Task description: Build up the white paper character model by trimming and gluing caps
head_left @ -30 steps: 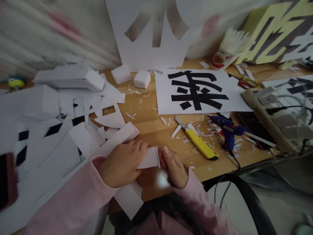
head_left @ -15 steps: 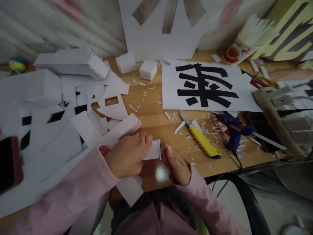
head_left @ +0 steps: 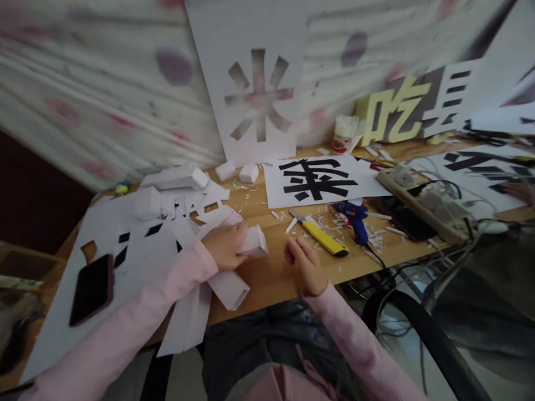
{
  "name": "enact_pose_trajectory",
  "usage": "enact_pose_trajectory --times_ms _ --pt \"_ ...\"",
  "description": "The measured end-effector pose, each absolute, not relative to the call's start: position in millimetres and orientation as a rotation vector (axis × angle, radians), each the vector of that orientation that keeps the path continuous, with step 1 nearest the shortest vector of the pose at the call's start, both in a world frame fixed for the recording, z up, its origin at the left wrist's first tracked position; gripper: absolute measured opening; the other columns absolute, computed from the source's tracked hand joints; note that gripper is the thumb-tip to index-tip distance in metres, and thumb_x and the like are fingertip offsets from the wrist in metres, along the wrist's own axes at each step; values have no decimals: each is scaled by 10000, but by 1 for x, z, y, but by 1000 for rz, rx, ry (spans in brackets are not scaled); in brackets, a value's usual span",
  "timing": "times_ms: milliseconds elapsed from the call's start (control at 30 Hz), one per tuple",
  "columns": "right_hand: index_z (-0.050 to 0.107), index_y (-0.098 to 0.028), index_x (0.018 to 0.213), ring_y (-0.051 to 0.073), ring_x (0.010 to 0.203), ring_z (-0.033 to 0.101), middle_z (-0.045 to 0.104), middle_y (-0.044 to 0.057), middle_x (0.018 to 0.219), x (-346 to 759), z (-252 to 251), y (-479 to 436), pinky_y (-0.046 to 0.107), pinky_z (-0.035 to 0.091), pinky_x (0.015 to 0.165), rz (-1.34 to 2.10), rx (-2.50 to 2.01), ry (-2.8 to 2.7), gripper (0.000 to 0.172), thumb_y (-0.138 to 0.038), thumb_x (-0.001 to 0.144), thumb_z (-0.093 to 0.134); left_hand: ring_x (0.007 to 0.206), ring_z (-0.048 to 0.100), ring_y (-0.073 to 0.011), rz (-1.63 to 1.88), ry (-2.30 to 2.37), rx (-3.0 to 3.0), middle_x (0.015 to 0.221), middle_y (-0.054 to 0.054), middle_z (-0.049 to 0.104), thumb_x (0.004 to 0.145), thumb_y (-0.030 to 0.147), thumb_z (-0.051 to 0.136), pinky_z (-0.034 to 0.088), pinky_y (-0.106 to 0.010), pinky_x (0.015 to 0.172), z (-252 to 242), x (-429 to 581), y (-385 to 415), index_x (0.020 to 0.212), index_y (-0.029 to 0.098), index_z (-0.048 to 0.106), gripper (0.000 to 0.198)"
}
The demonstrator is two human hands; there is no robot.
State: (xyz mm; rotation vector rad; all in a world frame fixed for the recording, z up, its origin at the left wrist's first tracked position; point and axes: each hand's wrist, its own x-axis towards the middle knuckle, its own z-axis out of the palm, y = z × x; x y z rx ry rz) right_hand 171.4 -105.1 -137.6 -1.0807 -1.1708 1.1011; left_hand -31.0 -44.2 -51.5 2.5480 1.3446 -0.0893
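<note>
My left hand (head_left: 225,246) is closed round a small folded white cardboard box piece (head_left: 254,243), whose end points right towards my other hand. A short gap away, my right hand (head_left: 306,266) hovers over the wooden table edge with its fingers curled together; I see nothing in them. A longer white cardboard strip (head_left: 229,291) lies below my left wrist, poking out over the front edge. To the right of my right hand lies a yellow utility knife (head_left: 324,236), blade out, among paper scraps. Beyond it rests a blue glue gun (head_left: 354,218) with a white glue stick.
A sheet with a black printed character (head_left: 317,181) lies behind the knife. White cardboard blocks (head_left: 249,174) and offcuts lie left. A phone (head_left: 92,289) rests on white board. A power strip (head_left: 422,206) with cables is right. A cut-out panel (head_left: 261,150) leans against the curtain.
My right hand has come away from the box piece's end, leaving a gap. My left hand still grips the piece, now turned slightly. The camera view has lifted and shows more background.
</note>
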Motion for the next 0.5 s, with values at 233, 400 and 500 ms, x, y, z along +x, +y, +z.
enact_pose_trajectory --times_ms 233,400,500 --pt "513 -254 1100 209 1068 623 655 62 1115 188 -58 -119 357 497 877 1018 -872 -1085 464 -495 776 742 1093 630 -363 768 1362 2419 1156 -160 648 729 480 707 496 -490 909 21 -43 -86 1129 178 477 552" --pt "407 -283 1170 239 1066 688 700 91 1148 162 -27 -110 406 557 852 1195 -710 -1143 548 -580 792 669 1143 629 -294 1163 1190 2169 1256 -120 648 776 468 697 503 -433 959 22 -21 -120 1235 194 501 569" --pt "344 -309 1281 242 942 726 719 69 1083 150 -35 -124 406 582 793 1285 -614 -1213 753 -579 713 760 1071 673 -286 1253 1148 1938 1176 -123 694 787 493 705 545 -411 891 1 -7 -134 1181 180 544 528"
